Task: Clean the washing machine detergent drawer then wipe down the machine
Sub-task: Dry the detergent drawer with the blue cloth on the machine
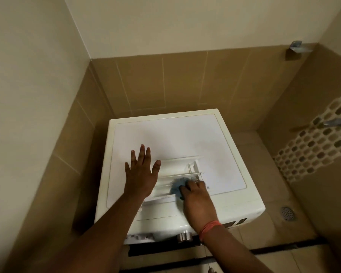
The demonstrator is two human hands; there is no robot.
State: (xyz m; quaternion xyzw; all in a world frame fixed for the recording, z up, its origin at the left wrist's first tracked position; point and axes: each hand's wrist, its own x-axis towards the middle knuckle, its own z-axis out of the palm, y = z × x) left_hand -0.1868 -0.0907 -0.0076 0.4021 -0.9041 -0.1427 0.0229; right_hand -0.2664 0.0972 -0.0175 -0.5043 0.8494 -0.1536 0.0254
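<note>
Drawer lies on top of the washer; left hand rests flat, fingers spread, beside it; right hand grips a blue cloth inside it.

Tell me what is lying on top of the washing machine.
On the washing machine top lies the detergent drawer. The left hand rests flat beside it; the right hand presses a blue cloth into it, hiding the compartments beneath.
</note>
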